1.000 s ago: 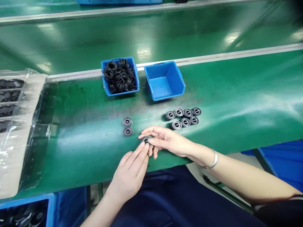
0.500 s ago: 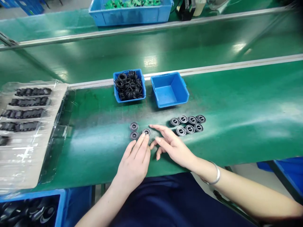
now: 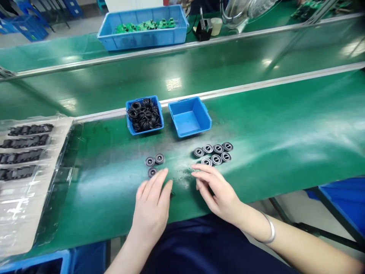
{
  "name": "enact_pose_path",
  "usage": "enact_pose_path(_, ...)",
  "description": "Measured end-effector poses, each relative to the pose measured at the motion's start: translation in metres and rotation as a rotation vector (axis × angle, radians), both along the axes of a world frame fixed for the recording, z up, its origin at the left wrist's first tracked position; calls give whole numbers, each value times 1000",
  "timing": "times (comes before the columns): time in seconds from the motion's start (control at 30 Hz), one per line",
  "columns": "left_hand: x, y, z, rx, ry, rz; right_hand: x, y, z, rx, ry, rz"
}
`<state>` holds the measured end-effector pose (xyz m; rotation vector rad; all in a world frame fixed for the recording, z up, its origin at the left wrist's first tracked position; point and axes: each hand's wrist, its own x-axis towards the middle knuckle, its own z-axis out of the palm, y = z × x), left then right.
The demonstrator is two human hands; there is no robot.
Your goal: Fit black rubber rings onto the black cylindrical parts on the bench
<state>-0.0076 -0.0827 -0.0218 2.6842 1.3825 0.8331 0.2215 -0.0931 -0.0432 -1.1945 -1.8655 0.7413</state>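
Left hand [image 3: 151,211] open, empty, fingertips just beside dark washer [image 3: 152,172]; right hand [image 3: 218,192] open, empty; risk: careless sweep knocking washer out of place.

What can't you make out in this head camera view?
All in the head view:
Lower black rings in the blue bin: buried under the top rings.
Blue crate at bottom left: contents cut off by the lower edge.
Black parts under plastic: glare, left ends cut off.
Small dark piece: partly hidden by the left hand.
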Motion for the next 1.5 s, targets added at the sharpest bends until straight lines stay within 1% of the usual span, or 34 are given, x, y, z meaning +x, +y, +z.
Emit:
enact_pose_path(0.03,0,-5,0,-64,-67,-27,4,0,0,37,-23,-45)
enact_pose_path(0.1,1,-12,0,-241,-195,-80,9,-1,-2,73,-32,-122)
enact_pose_path(0.17,3,-17,-3,-393,-289,-112,12,0,-5,48,0,-175)
enact_pose_path(0.23,4,-18,-7,-465,-349,-105,12,1,-6,-17,44,-183)
enact_pose_path(0.33,4,-17,-12,-526,-400,-60,7,2,-7,-79,104,-107)
enact_pose_path(0.43,1,-15,-10,-561,-443,-2,-3,1,-4,-143,163,50)
enact_pose_path(0.53,-1,-15,-5,-553,-482,54,-12,2,4,-219,213,188)
enact_pose_path(0.63,-1,-14,1,-530,-496,79,-16,6,17,-247,242,189)
enact_pose_path(0.7,0,-13,4,-501,-499,71,-18,11,25,-273,255,187)
enact_pose_path(0.8,2,-12,5,-428,-481,45,-20,17,32,-317,244,238)
enact_pose_path(0.9,2,-12,3,-391,-455,27,-22,22,32,-328,228,271)
enact_pose_path(1.0,1,-13,2,-442,-468,6,-21,26,30,-352,243,260)
enact_pose_path(1.1,-2,-13,1,-498,-499,10,-19,30,29,-375,262,213)
enact_pose_path(1.2,-8,-14,-1,-506,-500,64,-18,34,26,-406,257,136)
enact_pose_path(1.27,-12,-15,-4,-479,-473,93,-19,38,24,-429,252,102)
enact_pose_path(1.33,-16,-16,-9,-423,-430,89,-20,41,21,-449,244,85)
enact_pose_path(1.5,-20,-18,-21,-245,-293,-34,-21,46,16,-461,228,46)
